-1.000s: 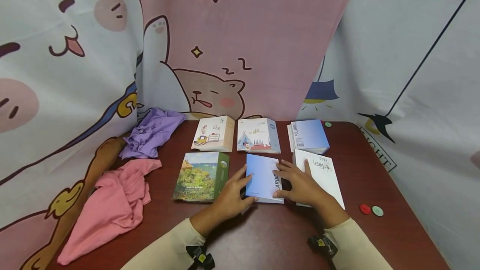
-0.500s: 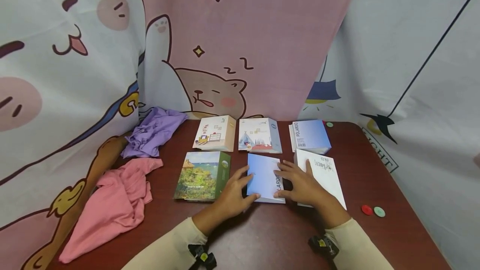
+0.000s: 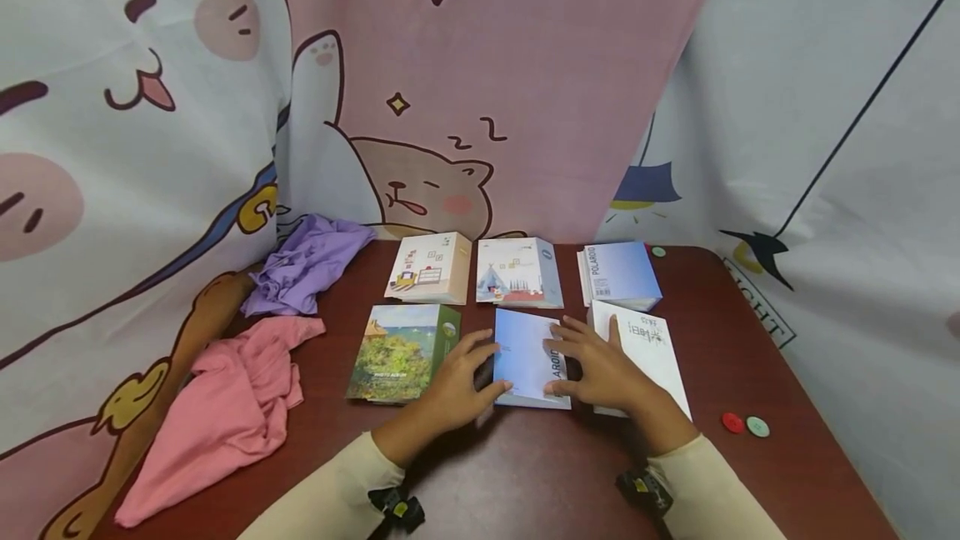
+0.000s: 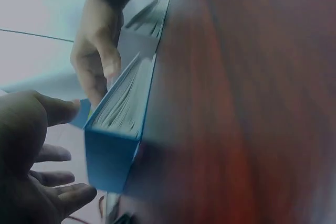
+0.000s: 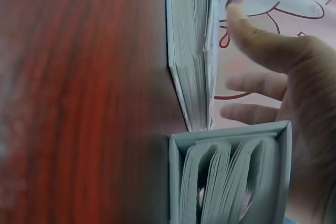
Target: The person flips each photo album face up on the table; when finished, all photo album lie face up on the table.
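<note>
A blue photo album [image 3: 522,361] lettered POLAROID lies at the middle of the front row in the head view. My left hand [image 3: 453,390] hovers at its left side, fingers loosely spread; in the left wrist view a gap shows between that hand [image 4: 31,150] and the album's blue spine [image 4: 109,158]. On the album's right part rest the relaxed fingertips of my right hand [image 3: 600,367]. Under that hand's palm side sits a white album [image 3: 660,357], to the right. The right wrist view shows the page edges of both albums, with the right thumb [image 5: 262,43] above.
A green landscape-covered album [image 3: 397,352] lies left of the blue one. Behind stand a cream album [image 3: 423,267], a tent-printed album [image 3: 513,272] and another blue POLAROID album [image 3: 622,272]. Pink cloth [image 3: 225,407] and purple cloth [image 3: 307,265] lie left; red [image 3: 732,422] and green [image 3: 757,426] buttons right.
My left hand has drawn slightly left, off the blue album's edge. The right hand stays on the album with only a slight shift, and the albums lie where they were.
</note>
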{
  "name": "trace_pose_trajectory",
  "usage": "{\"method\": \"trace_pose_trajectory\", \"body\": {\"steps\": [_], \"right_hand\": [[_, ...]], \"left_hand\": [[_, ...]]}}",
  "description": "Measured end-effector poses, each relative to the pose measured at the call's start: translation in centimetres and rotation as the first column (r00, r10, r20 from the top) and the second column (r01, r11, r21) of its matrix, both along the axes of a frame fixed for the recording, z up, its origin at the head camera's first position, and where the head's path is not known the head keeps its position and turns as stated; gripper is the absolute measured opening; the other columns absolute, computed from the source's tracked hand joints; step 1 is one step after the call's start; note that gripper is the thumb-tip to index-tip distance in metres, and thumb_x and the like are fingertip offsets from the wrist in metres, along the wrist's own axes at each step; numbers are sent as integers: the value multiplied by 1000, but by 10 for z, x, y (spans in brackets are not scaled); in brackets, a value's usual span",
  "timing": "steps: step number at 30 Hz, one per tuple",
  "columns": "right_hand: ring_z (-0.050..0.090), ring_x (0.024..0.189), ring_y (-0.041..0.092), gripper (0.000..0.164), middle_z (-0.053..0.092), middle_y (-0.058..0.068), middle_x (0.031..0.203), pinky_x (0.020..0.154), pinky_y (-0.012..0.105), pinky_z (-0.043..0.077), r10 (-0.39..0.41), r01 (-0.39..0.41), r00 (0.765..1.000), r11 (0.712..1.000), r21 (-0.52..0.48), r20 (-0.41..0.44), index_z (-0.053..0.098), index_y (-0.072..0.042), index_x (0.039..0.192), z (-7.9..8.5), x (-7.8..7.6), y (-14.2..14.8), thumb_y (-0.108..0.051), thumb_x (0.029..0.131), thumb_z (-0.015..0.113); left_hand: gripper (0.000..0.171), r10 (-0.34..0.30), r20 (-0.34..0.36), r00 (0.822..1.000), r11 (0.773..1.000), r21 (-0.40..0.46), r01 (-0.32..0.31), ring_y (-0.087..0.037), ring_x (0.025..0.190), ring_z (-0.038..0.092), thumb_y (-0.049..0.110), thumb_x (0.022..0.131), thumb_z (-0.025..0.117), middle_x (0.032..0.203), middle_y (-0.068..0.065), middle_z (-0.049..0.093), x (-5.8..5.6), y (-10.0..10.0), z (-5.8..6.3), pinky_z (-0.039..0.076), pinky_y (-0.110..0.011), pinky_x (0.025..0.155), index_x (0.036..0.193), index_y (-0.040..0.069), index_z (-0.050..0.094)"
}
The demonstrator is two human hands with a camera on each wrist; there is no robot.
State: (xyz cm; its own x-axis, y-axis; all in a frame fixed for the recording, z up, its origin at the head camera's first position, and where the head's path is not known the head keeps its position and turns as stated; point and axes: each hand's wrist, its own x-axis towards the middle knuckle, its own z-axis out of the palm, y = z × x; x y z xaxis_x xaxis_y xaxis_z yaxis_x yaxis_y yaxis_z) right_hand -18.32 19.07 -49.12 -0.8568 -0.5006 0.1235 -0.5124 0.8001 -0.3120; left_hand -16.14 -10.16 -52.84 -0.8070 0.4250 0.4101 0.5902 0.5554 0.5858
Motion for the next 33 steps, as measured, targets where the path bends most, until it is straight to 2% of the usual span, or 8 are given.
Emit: {"method": "trace_pose_trajectory", "body": {"steps": [1,5,7,11,14,18,25,33], "right_hand": [[42,160,44,75,61,14,161,119,92,2,7,-7,1000,1000,-1,-10,72,-16,146,1,0,-2,-57,86,88],[42,161,42,74,60,13,162,121,91,4,25,-25,999,1000,-4,-39,72,-16,147,4,-1,-13,-60,88,85],[43,160,42,75,59,12,163,121,91,5,30,-30,998,999,-10,-48,71,-17,147,4,-3,-20,-61,89,83],[42,161,43,75,56,12,166,120,92,8,44,-45,999,998,-32,-29,69,-17,150,4,-4,-39,-63,91,81],[40,162,43,77,54,12,168,121,91,9,64,-63,998,997,-52,0,66,-16,152,4,-6,-55,-63,92,80],[38,163,41,81,50,12,171,123,89,9,75,-73,997,995,-67,30,61,-15,157,3,-10,-76,-64,94,77],[32,166,43,80,42,16,175,125,86,8,98,-87,992,989,-122,85,56,-11,160,6,-19,-103,-56,98,78],[23,168,46,78,39,18,176,126,86,7,138,-118,979,984,-133,151,55,-10,161,9,-42,-125,-53,100,77]], "left_hand": [[67,4,16,1000,1000,-3,-4,-44,143,59,49,104,74,162,-21,52,2,-3,8,56,-61,107,147,-1,65],[68,57,15,998,995,-84,-56,-43,144,60,47,103,75,166,-17,50,2,-20,17,57,-61,106,153,4,62],[70,89,46,995,987,-135,-83,-46,145,58,44,100,79,166,-19,50,4,-28,30,55,-66,108,155,5,60],[73,135,26,990,955,-268,-123,-43,150,54,46,98,82,167,-20,49,2,-47,35,52,-64,114,158,11,59],[76,121,12,993,945,-306,-112,-45,152,51,46,96,84,168,-21,48,0,-61,35,50,-66,116,158,10,59],[80,86,-15,996,943,-320,-86,-48,150,52,47,93,86,169,-22,47,-2,-78,34,50,-69,115,157,10,59],[86,54,-42,998,932,-357,-65,-49,151,51,53,89,87,169,-22,46,-3,-101,27,48,-70,115,158,10,59],[88,0,-68,998,941,-336,-23,-52,152,49,51,85,91,168,-24,48,-3,-114,22,46,-72,116,156,7,61]]}}
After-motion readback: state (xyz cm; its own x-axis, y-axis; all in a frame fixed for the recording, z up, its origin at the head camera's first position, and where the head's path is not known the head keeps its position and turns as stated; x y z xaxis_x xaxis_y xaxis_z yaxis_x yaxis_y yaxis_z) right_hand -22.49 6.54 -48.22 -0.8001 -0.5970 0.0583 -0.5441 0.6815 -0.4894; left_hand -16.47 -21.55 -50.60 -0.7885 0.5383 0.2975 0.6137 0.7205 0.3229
